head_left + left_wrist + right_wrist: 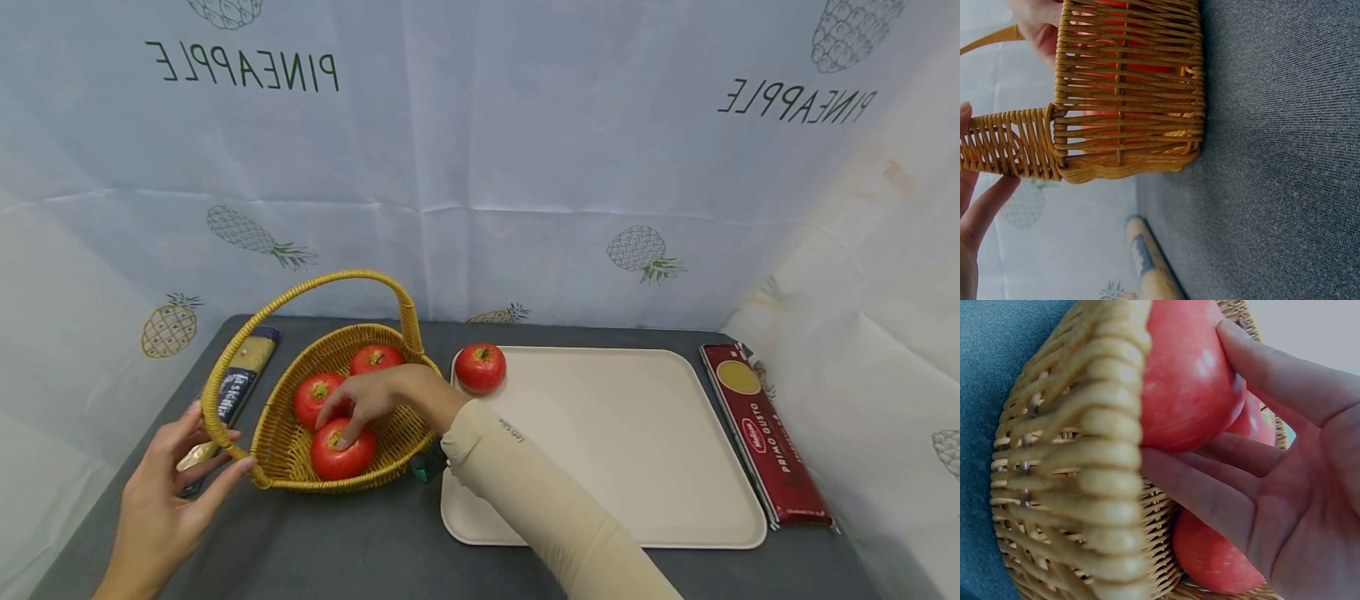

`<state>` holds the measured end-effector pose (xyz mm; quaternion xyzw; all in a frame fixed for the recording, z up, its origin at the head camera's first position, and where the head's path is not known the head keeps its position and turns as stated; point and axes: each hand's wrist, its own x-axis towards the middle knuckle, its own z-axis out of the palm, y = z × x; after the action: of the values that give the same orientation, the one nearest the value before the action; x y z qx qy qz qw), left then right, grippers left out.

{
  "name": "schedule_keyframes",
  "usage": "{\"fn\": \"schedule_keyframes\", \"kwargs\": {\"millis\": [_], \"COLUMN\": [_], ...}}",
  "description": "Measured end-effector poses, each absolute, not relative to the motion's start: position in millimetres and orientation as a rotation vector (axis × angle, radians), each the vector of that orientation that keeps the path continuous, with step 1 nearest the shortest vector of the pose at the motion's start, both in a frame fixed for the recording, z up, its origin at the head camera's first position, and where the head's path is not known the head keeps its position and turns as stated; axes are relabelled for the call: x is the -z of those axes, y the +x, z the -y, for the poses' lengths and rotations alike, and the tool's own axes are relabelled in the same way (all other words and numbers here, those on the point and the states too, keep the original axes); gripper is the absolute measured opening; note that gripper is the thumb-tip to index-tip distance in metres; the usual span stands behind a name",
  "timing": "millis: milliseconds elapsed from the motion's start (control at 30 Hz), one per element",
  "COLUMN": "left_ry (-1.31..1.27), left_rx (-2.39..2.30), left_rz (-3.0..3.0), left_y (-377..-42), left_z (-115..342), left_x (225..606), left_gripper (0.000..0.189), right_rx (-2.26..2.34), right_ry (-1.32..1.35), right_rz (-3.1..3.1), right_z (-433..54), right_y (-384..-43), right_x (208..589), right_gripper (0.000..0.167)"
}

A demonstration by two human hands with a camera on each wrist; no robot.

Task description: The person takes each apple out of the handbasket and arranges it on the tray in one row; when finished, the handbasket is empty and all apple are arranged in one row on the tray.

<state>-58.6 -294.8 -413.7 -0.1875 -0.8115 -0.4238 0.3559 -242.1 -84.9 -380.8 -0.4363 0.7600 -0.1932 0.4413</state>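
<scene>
A yellow wicker basket with a tall arched handle stands at the left of the table. Near the handle's lower left end, my left hand holds it between thumb and fingers; the left wrist view shows fingertips on both sides of the woven handle. Inside the basket, my right hand grips the nearest red apple, thumb on one side and fingers on the other in the right wrist view. Two more red apples, a left one and a back one, lie behind it, partly covered by the hand.
A beige tray lies right of the basket, under my right forearm, with a red apple at its back left corner. A red packet lies along its right side. Behind the handle is a blue and yellow packet. A pineapple-print curtain encloses the table.
</scene>
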Motion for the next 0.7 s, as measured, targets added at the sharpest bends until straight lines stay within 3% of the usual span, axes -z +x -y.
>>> {"fn": "schedule_keyframes", "kwargs": {"millis": [700], "left_ry": [-0.49], "left_rx": [1.113], "left_rz": [2.071], "left_y": [-59.4], "left_z": [295.2], "left_x": [414.6], "left_gripper": [0.093], "right_rx": [0.452], "right_ry": [-1.018], "right_rz": [-1.875], "right_z": [80.1], "right_y": [-239.1], "right_x": [379.2], "right_gripper": [0.055]}}
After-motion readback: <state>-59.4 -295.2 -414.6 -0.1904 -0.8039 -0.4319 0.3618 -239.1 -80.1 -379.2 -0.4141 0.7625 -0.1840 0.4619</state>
